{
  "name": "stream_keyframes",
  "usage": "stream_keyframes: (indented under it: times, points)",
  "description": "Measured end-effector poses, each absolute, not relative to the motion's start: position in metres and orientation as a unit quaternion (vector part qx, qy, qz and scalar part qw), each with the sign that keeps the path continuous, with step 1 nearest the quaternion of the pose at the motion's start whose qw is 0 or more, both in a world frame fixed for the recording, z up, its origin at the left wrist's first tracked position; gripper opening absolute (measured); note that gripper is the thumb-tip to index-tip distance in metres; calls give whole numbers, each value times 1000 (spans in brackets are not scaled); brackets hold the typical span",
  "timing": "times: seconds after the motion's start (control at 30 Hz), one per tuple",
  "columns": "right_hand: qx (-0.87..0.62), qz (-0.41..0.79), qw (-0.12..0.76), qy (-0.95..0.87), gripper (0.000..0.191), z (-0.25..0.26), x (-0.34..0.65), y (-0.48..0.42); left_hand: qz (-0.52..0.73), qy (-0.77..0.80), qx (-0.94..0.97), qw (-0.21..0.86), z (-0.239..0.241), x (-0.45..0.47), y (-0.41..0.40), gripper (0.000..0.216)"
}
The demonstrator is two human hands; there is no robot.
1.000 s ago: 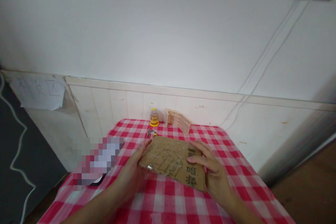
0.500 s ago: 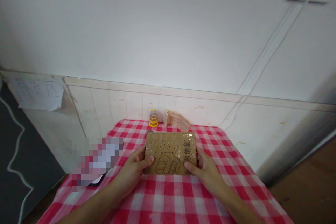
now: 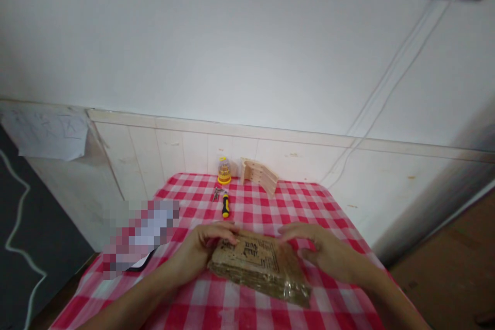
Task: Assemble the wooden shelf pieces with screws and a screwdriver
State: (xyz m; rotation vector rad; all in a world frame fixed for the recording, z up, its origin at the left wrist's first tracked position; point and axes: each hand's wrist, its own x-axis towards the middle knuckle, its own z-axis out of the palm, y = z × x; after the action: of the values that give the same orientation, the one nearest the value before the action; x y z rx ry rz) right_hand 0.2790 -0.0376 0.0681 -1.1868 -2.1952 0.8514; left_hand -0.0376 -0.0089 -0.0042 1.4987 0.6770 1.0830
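A flat, plastic-wrapped pack of brown boards (image 3: 255, 263) with dark printing on top lies slantwise at the near part of the table. Layered edges show along its front, and the wrap shines at its near right corner. My left hand (image 3: 199, 247) grips its far left corner, thumb side on the top and the other fingers partly hidden behind. Over the pack's right side, my right hand (image 3: 323, 247) has its fingers apart. Its index fingertip is at the far right edge; whether it touches the wrap I cannot tell.
Beyond the pack lie a yellow-and-black screwdriver (image 3: 225, 205) and small metal pieces (image 3: 217, 194). A yellow-based bit holder (image 3: 224, 171) and a pale wooden frame (image 3: 259, 176) stand by the wall. A dark-edged phone-like thing (image 3: 141, 262), partly blurred out, lies left on the checked cloth (image 3: 309, 206).
The pack has tipped down from facing me and turned, showing a different printed face. My right hand has loosened from its side. The screwdriver and metal pieces behind are now uncovered.
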Motion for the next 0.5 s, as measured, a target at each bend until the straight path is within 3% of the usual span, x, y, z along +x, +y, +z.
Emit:
stream_keyframes:
  times: [0.17,0.33,0.5]
  points:
    - [-549,252,207,-769,28,71,282,-38,439,335,631,545,-3,-42,-6,20]
    - [-576,254,138,-765,36,58,276,-49,389,421,701,425,-3,-44,-7,35]
    - [-593,338,195,-704,13,39,261,-54,296,395,796,350,-8,-44,-10,63]
